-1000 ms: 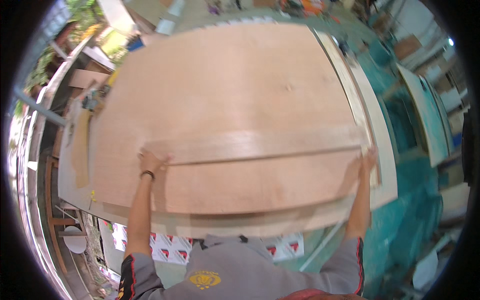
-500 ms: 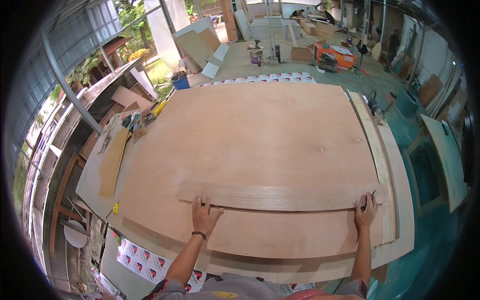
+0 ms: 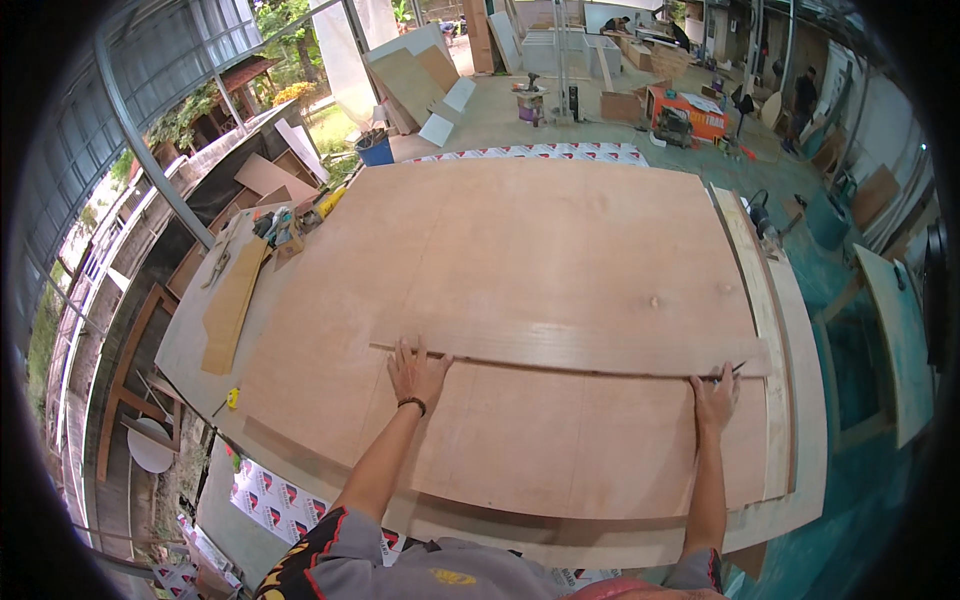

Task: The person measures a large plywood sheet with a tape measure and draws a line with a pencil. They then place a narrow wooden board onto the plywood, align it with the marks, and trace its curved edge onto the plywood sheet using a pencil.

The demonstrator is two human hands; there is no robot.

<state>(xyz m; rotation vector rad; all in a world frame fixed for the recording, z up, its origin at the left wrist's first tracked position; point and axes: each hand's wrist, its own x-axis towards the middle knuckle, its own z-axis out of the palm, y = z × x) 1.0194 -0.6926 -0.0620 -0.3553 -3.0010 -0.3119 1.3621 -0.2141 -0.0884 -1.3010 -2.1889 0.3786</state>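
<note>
A large plywood sheet [image 3: 540, 440] lies flat on a worktable in front of me. Across it, from left to right, runs a long narrow wooden board [image 3: 570, 348]. My left hand [image 3: 420, 376] rests at the near edge of this board by its left end, fingers spread and thumb out to the side. Near the board's right end, my right hand [image 3: 714, 402] is closed around a thin dark pencil [image 3: 739, 367] and touches the near edge too. Only the pencil's tip shows past the fingers.
Along the sheet's right side lies a pale wood strip [image 3: 764, 300], with a power tool [image 3: 764, 222] beyond it. At left are a yellow-brown offcut [image 3: 234, 310], a box of tools [image 3: 286, 238] and a yellow tape measure [image 3: 233, 397]. A blue bucket [image 3: 375, 149] stands behind.
Both hands and the long board have moved farther from me across the plywood sheet. The pencil stays in my right hand. The view has shifted slightly.
</note>
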